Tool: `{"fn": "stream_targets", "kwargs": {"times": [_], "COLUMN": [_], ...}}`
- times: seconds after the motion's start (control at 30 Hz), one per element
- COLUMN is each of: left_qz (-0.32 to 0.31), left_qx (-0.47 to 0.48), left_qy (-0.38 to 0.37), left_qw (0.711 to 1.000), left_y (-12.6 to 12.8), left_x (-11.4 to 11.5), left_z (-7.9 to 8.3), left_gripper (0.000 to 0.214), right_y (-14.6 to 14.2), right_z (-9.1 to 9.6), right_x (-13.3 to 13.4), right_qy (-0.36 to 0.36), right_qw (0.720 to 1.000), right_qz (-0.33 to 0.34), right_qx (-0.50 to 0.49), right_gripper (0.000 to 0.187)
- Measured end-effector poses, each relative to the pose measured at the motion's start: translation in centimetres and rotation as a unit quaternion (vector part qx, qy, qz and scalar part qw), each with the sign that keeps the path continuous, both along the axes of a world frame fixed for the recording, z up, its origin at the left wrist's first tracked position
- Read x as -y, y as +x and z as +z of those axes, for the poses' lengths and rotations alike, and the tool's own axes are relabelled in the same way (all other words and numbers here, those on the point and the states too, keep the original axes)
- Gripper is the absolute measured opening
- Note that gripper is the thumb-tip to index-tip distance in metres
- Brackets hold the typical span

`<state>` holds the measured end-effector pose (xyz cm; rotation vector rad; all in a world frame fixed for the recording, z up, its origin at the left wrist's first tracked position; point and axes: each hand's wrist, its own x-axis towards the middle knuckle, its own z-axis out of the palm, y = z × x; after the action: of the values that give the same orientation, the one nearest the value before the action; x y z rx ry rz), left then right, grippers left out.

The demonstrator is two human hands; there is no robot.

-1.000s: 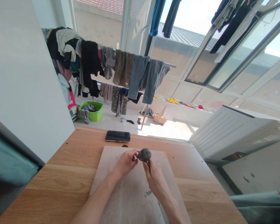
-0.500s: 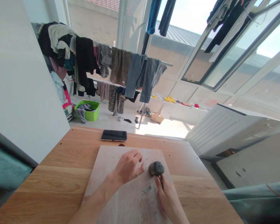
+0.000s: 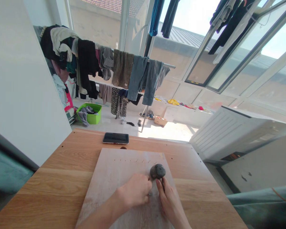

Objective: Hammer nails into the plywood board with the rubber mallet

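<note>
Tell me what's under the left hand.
The pale board lies beneath the left hand, and a bit of grey metal peeks out at its edge. Anything else below it is covered from view.

A: Bottom centre of frame, colours?
B: Mallet (image 3: 157, 171): dark grey head. Board (image 3: 109, 184): pale greyish pink, faint streaks. Table (image 3: 62, 178): warm orange-brown, visible wood grain.
A: Left of centre, higher?
B: Phone (image 3: 115, 138): black face, pale rim. Basket (image 3: 95, 119): lime green; grey cloth (image 3: 83, 116) in it.
A: Hanging wash, upper left to centre?
B: Striped cloth (image 3: 106, 58): black and white. Towel (image 3: 122, 70): plain brown-grey. Jeans (image 3: 135, 79): faded blue. Spotted cloth (image 3: 118, 105): black with pale flecks.
A: Lower right corner?
B: Fabric (image 3: 259, 208): teal, thin orange-brown line.
</note>
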<state>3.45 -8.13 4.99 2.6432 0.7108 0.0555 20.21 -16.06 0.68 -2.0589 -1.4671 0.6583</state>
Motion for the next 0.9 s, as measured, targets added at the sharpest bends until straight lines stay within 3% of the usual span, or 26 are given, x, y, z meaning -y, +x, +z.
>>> {"fn": "stream_targets", "kwargs": {"times": [0.2,0.4,0.6,0.9], "left_qz": [0.087,0.194,0.203,0.201], "left_qx": [0.058,0.098,0.159,0.19], "left_qy": [-0.044,-0.001,-0.046,-0.049], "left_qw": [0.994,0.976,0.965,0.96], "left_y": [-3.6,-6.3,-6.1,-5.9], "left_x": [-2.8,-6.7,-7.7,-8.1], "left_z": [0.9,0.3,-1.3,-2.5], "left_gripper": [0.014,0.016,0.017,0.018], "right_y": [0.4,0.9,0.8,0.6], "right_z": [-0.5,-0.6,-0.3,0.1], "right_x": [-0.2,-0.4,-0.4,-0.4], "right_qy": [-0.01,-0.013,-0.012,-0.018], "right_qw": [1.0,0.999,0.999,0.999], "right_qz": [-0.011,0.01,0.012,0.008], "right_qx": [-0.004,-0.029,-0.038,-0.036], "right_gripper": [0.047,0.048,0.046,0.046]}}
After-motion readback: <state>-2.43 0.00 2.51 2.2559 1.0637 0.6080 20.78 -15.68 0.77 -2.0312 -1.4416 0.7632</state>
